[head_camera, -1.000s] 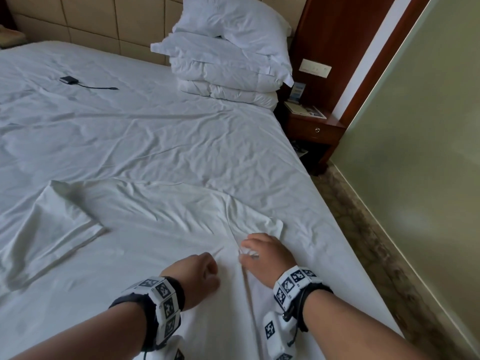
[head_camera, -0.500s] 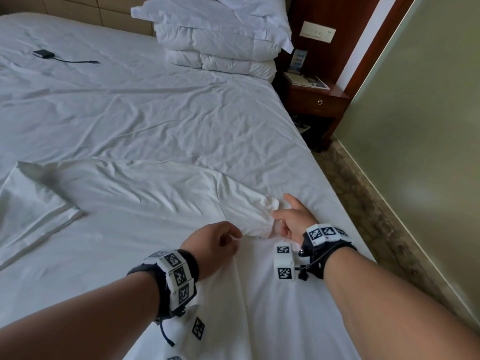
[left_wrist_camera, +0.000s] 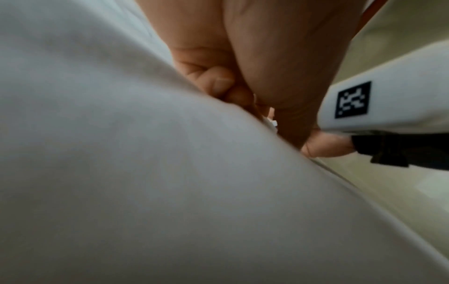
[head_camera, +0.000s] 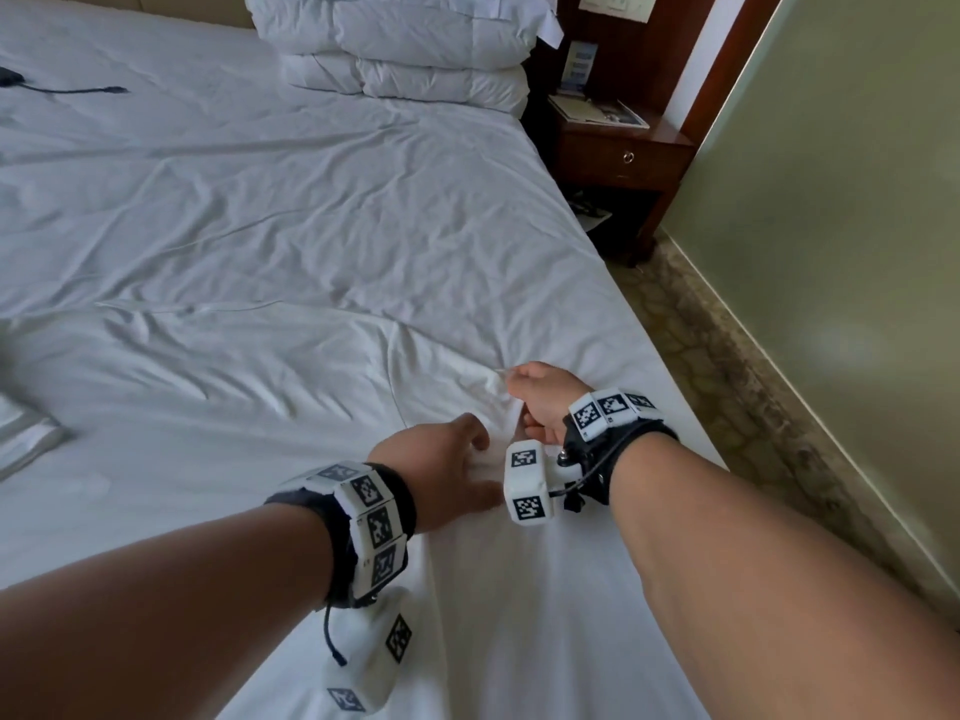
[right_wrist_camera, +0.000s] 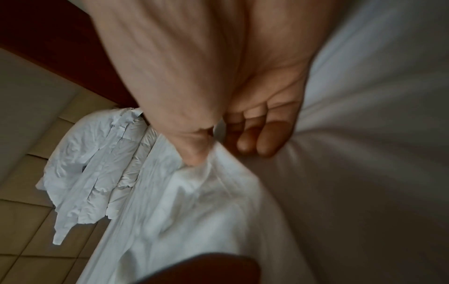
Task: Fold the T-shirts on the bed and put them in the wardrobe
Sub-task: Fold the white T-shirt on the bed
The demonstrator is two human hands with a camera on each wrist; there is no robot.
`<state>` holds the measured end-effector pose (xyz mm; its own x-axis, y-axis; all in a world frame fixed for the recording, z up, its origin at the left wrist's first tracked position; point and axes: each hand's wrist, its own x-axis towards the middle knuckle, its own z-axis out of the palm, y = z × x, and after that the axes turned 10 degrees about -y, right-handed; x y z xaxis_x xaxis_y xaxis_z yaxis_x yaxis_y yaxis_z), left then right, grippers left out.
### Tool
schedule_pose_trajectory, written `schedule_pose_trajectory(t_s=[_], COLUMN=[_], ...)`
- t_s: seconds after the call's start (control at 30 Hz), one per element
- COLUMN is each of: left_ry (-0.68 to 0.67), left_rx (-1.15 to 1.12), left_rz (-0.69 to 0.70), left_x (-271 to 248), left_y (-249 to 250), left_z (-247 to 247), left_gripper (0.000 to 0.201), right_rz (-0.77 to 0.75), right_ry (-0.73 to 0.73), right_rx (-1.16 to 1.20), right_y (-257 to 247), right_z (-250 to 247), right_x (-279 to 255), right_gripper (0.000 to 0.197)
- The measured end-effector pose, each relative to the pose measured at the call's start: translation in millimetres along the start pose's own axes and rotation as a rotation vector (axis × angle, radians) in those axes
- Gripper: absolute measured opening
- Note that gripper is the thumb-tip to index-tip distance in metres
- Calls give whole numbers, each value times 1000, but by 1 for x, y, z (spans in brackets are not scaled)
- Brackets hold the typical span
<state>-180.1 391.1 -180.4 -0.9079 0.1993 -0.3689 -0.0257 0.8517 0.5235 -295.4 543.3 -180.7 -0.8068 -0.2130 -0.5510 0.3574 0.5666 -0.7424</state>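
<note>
A white T-shirt [head_camera: 249, 407] lies spread flat on the white bed sheet [head_camera: 311, 200], its right sleeve [head_camera: 483, 387] bunched near the bed's right edge. My right hand [head_camera: 540, 397] grips that sleeve; in the right wrist view the thumb [right_wrist_camera: 194, 151] pinches the cloth [right_wrist_camera: 206, 192] against curled fingers. My left hand [head_camera: 452, 459] sits just left of it on the shirt's shoulder. Its fingers [left_wrist_camera: 216, 80] are curled into a fold of the fabric [left_wrist_camera: 121, 153], and the fold hides the fingertips. The two hands almost touch.
Another folded white garment [head_camera: 26, 439] lies at the left edge. Stacked pillows [head_camera: 405, 44] are at the headboard, with a black cable [head_camera: 67, 89] on the sheet. A wooden nightstand [head_camera: 618, 158] and a carpet strip [head_camera: 727, 381] run beside the green wall.
My right hand has closed on the sleeve end and drawn it in toward my left hand, bunching it. The left hand has stayed at the shoulder. The view has tilted down.
</note>
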Motion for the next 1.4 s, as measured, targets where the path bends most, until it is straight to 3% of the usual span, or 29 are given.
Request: schedule_pose_trajectory(t_s=[0.1,0.23,0.4,0.57,0.73,0.83,0.93,1.1,1.2,1.3,1.4], left_ry=[22,88,213,309,372,369,362,295,229,280,303], left_rx=[31,7,-355,-671,-558,-563,-647,-904,-1014,-1072,-1092], left_rz=[-40,-22,1,-34,-90,-118,-153,-268,-309,-297,-261], left_x=[5,6,-3,-19,-40,-54,-66,-90,-104,-107,-106], left_y=[1,1,-4,5,-6,-21,-44,-74,-85,-88,-89], left_z=[3,6,2,-7,-21,-28,-31,-32,-29,-22,-16], left_gripper=[35,17,7,5,22,22,22,22,17,12,12], right_rz=[-16,-23,42,-28,-166,-201,-221,-255,-355,-270,-107], right_ry=[-13,3,30,94,62,76,56,-163,-42,168,97], right_rx=[-101,-37,97,155,177,138,96,207,257,196,68], right_y=[1,4,-4,-43,-72,-85,-98,-116,-120,-109,-86], right_z=[1,0,4,8,38,60,86,129,131,120,122], right_x=[6,8,-2,-28,-43,-45,-46,-54,-58,-53,-54], right_gripper=[26,37,61,35,37,26,32,35,32,18,10])
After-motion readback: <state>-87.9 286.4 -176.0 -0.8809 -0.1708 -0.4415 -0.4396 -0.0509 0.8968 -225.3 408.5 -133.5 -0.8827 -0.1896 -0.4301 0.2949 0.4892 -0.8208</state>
